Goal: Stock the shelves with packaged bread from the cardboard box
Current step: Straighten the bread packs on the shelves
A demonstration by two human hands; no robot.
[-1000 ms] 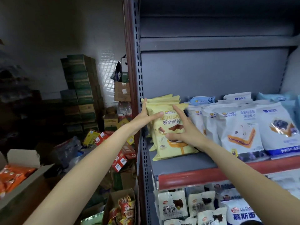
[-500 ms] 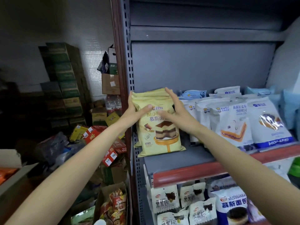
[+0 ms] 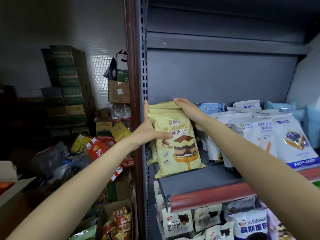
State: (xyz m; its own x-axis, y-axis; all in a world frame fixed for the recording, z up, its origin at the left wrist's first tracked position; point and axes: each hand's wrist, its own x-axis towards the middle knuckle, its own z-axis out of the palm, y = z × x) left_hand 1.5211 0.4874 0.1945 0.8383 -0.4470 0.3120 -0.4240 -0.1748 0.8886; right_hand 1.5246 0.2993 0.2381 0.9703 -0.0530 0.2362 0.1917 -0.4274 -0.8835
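Several yellow mousse bread packs (image 3: 180,146) stand upright in a row at the left end of the grey shelf (image 3: 190,181). My left hand (image 3: 149,129) clasps the left side of the front packs, thumb across the front. My right hand (image 3: 190,113) lies over their top right corner. White and blue bread packs (image 3: 284,137) fill the shelf to the right. A cardboard box (image 3: 15,186) with orange packs shows at the far left edge, mostly cut off.
The shelf's brown upright post (image 3: 133,101) stands just left of the packs. The lower shelf holds more bread packs (image 3: 178,224). Stacked green cartons (image 3: 65,80), red boxes (image 3: 102,149) and an open snack box (image 3: 119,220) crowd the floor to the left.
Both hands have shifted on the yellow packs: the right hand rose from the front face to the top corner, and the left thumb now crosses the front. The packs stand straighter and tighter together.
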